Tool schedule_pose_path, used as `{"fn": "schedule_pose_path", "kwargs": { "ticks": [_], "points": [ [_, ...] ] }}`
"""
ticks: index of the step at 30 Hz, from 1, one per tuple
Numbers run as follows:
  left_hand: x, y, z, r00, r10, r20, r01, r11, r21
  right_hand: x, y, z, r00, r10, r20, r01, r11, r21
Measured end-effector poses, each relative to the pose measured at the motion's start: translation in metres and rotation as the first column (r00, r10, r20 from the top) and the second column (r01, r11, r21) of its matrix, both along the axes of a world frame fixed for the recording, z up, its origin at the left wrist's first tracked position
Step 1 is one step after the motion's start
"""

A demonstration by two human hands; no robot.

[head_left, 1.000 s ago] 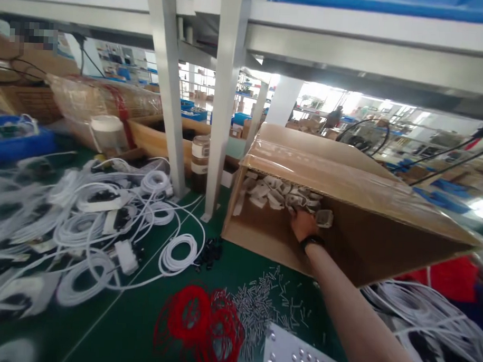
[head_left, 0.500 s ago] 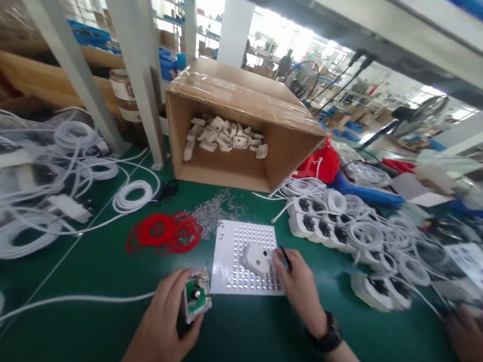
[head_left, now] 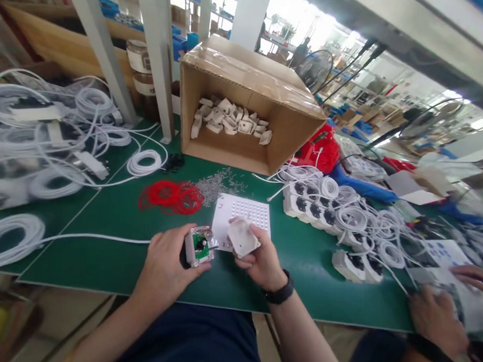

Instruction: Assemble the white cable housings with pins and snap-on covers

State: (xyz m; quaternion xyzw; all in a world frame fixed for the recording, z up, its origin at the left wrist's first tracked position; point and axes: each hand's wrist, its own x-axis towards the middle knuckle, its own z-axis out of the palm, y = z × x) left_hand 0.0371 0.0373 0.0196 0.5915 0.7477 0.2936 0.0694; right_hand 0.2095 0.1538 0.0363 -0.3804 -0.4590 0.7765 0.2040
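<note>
My left hand [head_left: 169, 263] is closed around a small white housing [head_left: 200, 246] with a green circuit board and a black round part inside. A white cable [head_left: 100, 237] runs leftward from that side. My right hand [head_left: 262, 261] grips a white plastic cover [head_left: 243, 238], its hollow inner face turned up, just right of the housing and apart from it. Beneath the cover lies a white sheet [head_left: 222, 212] with rows of small shiny round pieces. Behind the sheet are red rings [head_left: 169, 196] and a heap of small screws [head_left: 217, 186].
An open cardboard box [head_left: 226, 151] holding white covers stands at the back. Coiled white cables [head_left: 88, 138] crowd the left. White housings with black fronts [head_left: 315, 210] and more coils are at right, near a co-worker's hands [head_left: 438, 314].
My right hand has picked the white cover up from the sheet and brought it left towards the housing. The dark pen-like object no longer shows. My view has tilted down.
</note>
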Motion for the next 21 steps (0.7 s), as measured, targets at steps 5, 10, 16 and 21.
{"fn": "schedule_pose_path", "kwargs": {
  "ticks": [5,10,16,21],
  "points": [
    [0.005,-0.004,0.020,0.986,-0.111,-0.122,0.115,0.993,0.030,-0.029,-0.012,-0.015,0.971,-0.059,-0.231,-0.003,0.965,-0.262],
    [0.006,0.001,0.020,0.984,-0.110,-0.143,0.111,0.994,-0.003,-0.036,-0.015,-0.014,0.993,0.062,-0.096,-0.049,0.990,0.135],
    [0.005,0.006,0.018,0.979,-0.127,-0.160,0.132,0.991,0.023,-0.033,-0.019,0.003,0.963,0.190,0.193,-0.270,0.700,0.661],
    [0.005,0.004,0.010,0.990,-0.074,-0.119,0.087,0.990,0.109,-0.044,-0.035,0.009,0.930,0.069,0.361,-0.331,0.587,0.739]
  ]
}}
